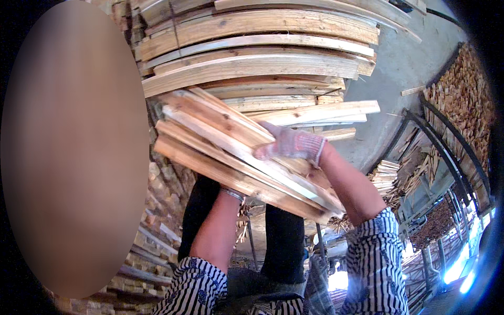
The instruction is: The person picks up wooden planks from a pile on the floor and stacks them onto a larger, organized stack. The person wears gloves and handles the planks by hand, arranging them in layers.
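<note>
A bundle of several pale wooden boards (231,144) slants across the middle, its far-left end higher in the picture than its near-right end. My right hand (294,143), in a greyish knit glove with a pinkish cuff, is closed over the top of the bundle, thumb across the boards. My left forearm (214,226) reaches beneath the bundle, with a bracelet (232,193) at the wrist. The left hand itself is hidden by the boards, so its fingers do not show.
Beyond the bundle lies a stack of long boards (262,65), with some board ends jutting right. Stacked timber (152,257) lines the left side. Dark curved metal bars (443,147) stand at the right, before a large wood pile (462,94). A large blurred oval covers the far left.
</note>
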A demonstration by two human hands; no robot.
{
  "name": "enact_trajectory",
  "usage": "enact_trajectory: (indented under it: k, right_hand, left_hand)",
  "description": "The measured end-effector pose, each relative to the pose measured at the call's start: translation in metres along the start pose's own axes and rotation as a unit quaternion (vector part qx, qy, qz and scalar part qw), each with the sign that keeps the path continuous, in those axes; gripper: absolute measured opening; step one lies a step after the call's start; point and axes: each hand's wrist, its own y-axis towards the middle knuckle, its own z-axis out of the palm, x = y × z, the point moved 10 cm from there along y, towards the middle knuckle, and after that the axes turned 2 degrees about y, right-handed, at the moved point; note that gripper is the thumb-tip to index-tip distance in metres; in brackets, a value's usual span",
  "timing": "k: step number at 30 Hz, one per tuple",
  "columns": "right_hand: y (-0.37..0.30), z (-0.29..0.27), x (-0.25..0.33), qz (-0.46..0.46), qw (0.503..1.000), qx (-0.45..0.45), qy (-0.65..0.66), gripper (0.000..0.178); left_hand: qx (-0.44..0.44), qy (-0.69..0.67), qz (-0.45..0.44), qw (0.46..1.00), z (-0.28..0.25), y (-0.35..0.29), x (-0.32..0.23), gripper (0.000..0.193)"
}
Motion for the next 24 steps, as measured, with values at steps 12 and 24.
enact_trajectory:
  k: [12,24]
  right_hand:
    - [-0.254,0.106,0.032,-0.042,0.929,0.033,0.365,0.111]
    - [-0.425,0.144,0.1,-0.125,0.889,-0.066,0.436,0.089]
  left_hand:
    - [0.0,-0.264,-0.162,0.951,0.119,-0.262,0.022,0.075]
    - [0.191,0.198,0.053,0.96,0.251,-0.466,-0.131,0.106]
